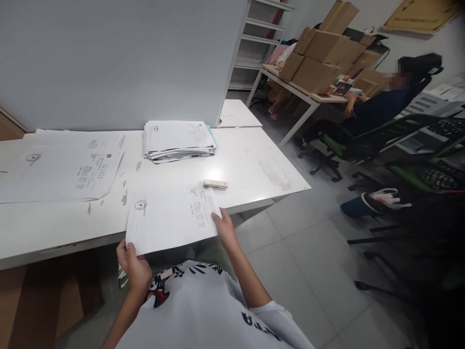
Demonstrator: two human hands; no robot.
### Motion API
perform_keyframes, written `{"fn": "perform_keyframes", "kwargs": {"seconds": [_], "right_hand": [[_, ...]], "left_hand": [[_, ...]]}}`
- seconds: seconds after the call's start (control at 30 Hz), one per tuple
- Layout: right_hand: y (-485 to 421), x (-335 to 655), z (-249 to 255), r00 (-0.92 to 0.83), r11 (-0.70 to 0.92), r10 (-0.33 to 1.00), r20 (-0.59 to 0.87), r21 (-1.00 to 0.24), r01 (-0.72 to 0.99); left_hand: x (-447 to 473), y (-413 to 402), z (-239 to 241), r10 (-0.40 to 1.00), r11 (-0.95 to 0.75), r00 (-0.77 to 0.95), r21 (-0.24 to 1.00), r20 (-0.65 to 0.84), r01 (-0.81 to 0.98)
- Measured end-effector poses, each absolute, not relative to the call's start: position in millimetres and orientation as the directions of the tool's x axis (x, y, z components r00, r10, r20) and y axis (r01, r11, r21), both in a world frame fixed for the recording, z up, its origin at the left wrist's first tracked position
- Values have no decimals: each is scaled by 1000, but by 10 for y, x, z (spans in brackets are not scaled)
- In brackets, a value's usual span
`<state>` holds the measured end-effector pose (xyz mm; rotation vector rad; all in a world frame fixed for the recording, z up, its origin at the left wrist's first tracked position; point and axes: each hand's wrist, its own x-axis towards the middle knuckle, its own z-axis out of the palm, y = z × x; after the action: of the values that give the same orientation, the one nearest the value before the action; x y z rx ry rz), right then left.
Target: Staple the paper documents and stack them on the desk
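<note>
I hold a printed white paper sheet [170, 218] by its near corners, half over the front edge of the white table [254, 165]. My left hand [133, 264] grips the sheet's left corner. My right hand [224, 228] pinches its right corner. A small beige stapler [215, 183] lies on the table just beyond the sheet. Farther back sits a thick stack of papers [178, 139]. More loose printed sheets [61, 167] are spread over the table's left part.
A white partition wall [119, 58] stands behind the table. To the right, another person [378, 109] sits in a chair at a table piled with cardboard boxes [327, 53]. Black and green chairs [417, 165] crowd the far right over the tiled floor.
</note>
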<state>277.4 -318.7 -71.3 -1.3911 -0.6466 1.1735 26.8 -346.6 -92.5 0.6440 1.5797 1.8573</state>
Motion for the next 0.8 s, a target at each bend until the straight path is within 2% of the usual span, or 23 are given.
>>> {"fn": "perform_keyframes", "kwargs": {"seconds": [0.13,0.23,0.3,0.37,0.47,0.53,0.6,0.67,0.8], "right_hand": [[-3180,2893,-740,358,-201,873,-330,-914,-352],[-3174,3018,-774,402,-199,863,-304,-938,-282],[-3167,3111,-761,440,-214,861,-253,-967,-137],[-3145,3196,-697,490,-210,862,-132,-972,107],[-3021,3265,-519,506,-109,842,187,-860,498],[-2841,3263,-390,408,3,847,340,-772,636],[-2591,3236,-305,264,102,888,377,-722,685],[-2320,3211,-293,151,139,927,343,-689,711],[-1955,3223,-412,73,132,957,280,-649,749]], "left_hand": [[327,-3500,-771,802,-119,-596,965,-46,-234],[394,-3515,-752,830,-35,-545,965,-116,-258],[463,-3519,-745,848,57,-489,953,-204,-299],[535,-3514,-725,859,131,-427,927,-283,-350],[611,-3479,-683,862,161,-393,908,-321,-388],[632,-3436,-667,844,152,-429,910,-323,-386],[635,-3389,-671,815,138,-482,916,-321,-376],[628,-3349,-694,800,114,-520,927,-298,-356],[599,-3313,-754,792,42,-564,941,-236,-335]]}}
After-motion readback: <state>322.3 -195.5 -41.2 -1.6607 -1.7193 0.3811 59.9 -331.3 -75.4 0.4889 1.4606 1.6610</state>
